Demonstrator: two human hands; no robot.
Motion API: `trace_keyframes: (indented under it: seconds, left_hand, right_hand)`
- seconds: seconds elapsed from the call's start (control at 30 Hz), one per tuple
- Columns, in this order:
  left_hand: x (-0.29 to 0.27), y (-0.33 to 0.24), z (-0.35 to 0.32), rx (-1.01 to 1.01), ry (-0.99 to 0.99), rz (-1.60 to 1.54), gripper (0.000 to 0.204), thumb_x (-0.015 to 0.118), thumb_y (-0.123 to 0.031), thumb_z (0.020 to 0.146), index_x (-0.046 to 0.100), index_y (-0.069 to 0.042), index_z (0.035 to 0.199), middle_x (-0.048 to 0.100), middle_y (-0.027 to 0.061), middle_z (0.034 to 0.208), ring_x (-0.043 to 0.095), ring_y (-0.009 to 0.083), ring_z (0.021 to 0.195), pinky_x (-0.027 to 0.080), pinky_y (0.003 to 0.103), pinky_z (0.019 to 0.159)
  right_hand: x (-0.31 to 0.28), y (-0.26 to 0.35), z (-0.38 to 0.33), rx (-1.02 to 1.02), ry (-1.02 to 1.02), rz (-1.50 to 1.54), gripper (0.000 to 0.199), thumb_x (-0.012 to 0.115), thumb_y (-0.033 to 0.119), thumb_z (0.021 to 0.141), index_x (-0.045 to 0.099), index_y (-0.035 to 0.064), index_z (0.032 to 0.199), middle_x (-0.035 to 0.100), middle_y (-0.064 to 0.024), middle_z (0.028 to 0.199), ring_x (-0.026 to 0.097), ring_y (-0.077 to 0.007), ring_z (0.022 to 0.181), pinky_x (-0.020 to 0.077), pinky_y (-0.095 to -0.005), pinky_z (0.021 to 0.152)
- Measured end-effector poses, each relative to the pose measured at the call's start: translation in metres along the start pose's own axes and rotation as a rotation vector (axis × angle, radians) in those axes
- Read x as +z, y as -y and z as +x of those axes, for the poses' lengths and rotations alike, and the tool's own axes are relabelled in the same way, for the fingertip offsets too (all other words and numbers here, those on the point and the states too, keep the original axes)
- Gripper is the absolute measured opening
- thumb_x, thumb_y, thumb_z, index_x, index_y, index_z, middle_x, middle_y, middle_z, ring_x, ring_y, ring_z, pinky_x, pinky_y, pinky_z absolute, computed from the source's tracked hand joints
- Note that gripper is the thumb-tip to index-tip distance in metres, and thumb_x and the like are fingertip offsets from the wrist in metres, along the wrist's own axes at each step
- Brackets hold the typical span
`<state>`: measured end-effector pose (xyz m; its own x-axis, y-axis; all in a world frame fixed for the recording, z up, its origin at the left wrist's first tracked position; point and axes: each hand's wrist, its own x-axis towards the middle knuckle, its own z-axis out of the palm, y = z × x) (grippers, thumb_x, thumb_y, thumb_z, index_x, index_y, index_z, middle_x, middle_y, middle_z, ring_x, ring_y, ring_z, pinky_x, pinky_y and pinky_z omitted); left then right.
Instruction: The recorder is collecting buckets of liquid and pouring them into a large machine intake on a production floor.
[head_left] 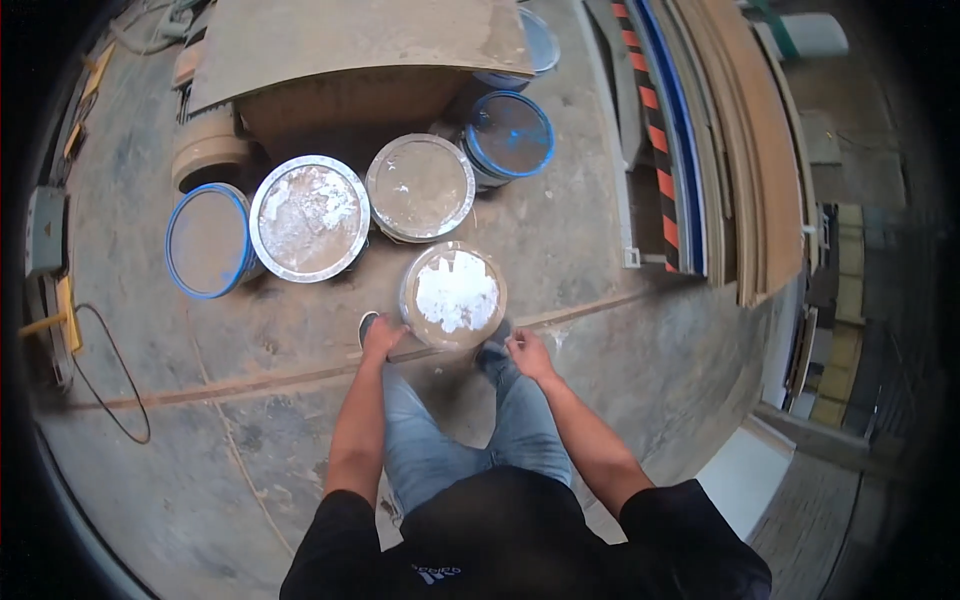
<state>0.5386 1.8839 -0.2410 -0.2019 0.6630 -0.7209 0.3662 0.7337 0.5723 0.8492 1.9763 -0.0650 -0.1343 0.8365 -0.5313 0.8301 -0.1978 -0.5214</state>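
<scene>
A bucket [455,295] with a brown lid, marked by a large white patch, stands on the floor just ahead of my feet. My left hand [380,337] is at its near left side, with the fingers apart and the tips close to the rim; whether they touch it I cannot tell. Off the bucket's near right side is my right hand [528,355], its fingers curled in; anything inside them is hidden. Below the bucket, between my hands, are my jeans and shoes.
Behind stand a white-crusted bucket [310,218], a brown-lidded bucket [420,187] and blue-rimmed buckets [208,241] [510,133]. A wooden board [350,40] overhangs them. Upright panels [745,150] lean at the right, beside a black-and-orange striped strip [655,130]. A cable [125,390] lies at the left.
</scene>
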Motion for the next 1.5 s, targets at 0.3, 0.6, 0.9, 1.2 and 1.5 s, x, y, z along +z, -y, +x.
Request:
trace_keyframes:
  seconds: [0.3, 0.6, 0.9, 1.2, 1.5]
  left_hand:
    - [0.067, 0.010, 0.074, -0.161, -0.247, -0.301, 0.063, 0.069, -0.035, 0.072, 0.056, 0.006, 0.118, 0.064, 0.0231, 0.109, 0.061, 0.0331, 0.104, 0.047, 0.039, 0.089]
    - [0.137, -0.022, 0.050, -0.228, -0.552, -0.827, 0.044, 0.059, -0.001, 0.083, 0.051, 0.005, 0.126, 0.060, 0.0138, 0.118, 0.058, 0.0192, 0.104, 0.048, 0.031, 0.087]
    - [0.129, -0.048, 0.047, -0.315, -0.493, -0.725, 0.052, 0.066, -0.006, 0.077, 0.051, 0.004, 0.126, 0.065, 0.0150, 0.107, 0.063, 0.0189, 0.090, 0.051, 0.030, 0.074]
    - [0.065, -0.203, -0.093, -0.117, -0.858, -0.955, 0.056, 0.065, 0.007, 0.075, 0.048, 0.000, 0.128, 0.056, 0.0149, 0.126, 0.055, 0.0213, 0.114, 0.049, 0.032, 0.089]
    - [-0.033, -0.276, -0.147, 0.145, -1.403, -0.859, 0.056, 0.063, -0.011, 0.088, 0.039, -0.003, 0.139, 0.038, 0.0155, 0.144, 0.037, 0.0245, 0.133, 0.031, 0.040, 0.107]
  right_hand:
    - [0.014, -0.093, 0.265, -0.061, 0.430, -0.452, 0.064, 0.050, 0.041, 0.087, 0.046, -0.0108, 0.124, 0.052, -0.0307, 0.123, 0.051, -0.0426, 0.114, 0.0414, -0.0424, 0.099]
    - [0.027, -0.115, 0.291, -0.024, 0.633, -0.363, 0.043, 0.057, 0.032, 0.083, 0.053, -0.0027, 0.108, 0.060, -0.0259, 0.109, 0.058, -0.0384, 0.104, 0.0476, -0.0455, 0.089]
    - [0.005, -0.108, 0.277, -0.121, 0.492, -0.444, 0.046, 0.061, 0.037, 0.081, 0.056, -0.0016, 0.105, 0.063, -0.0272, 0.098, 0.062, -0.0402, 0.094, 0.0498, -0.0468, 0.081]
    - [-0.137, -0.016, 0.195, -0.319, 0.305, 0.018, 0.048, 0.072, 0.022, 0.079, 0.053, -0.0006, 0.117, 0.066, -0.0105, 0.081, 0.063, -0.0176, 0.071, 0.0512, -0.0337, 0.065]
    - [-0.316, 0.330, 0.284, -1.399, -0.219, 0.151, 0.035, 0.059, 0.001, 0.083, 0.056, -0.0016, 0.117, 0.064, -0.0093, 0.101, 0.061, -0.0179, 0.093, 0.0481, -0.0311, 0.086]
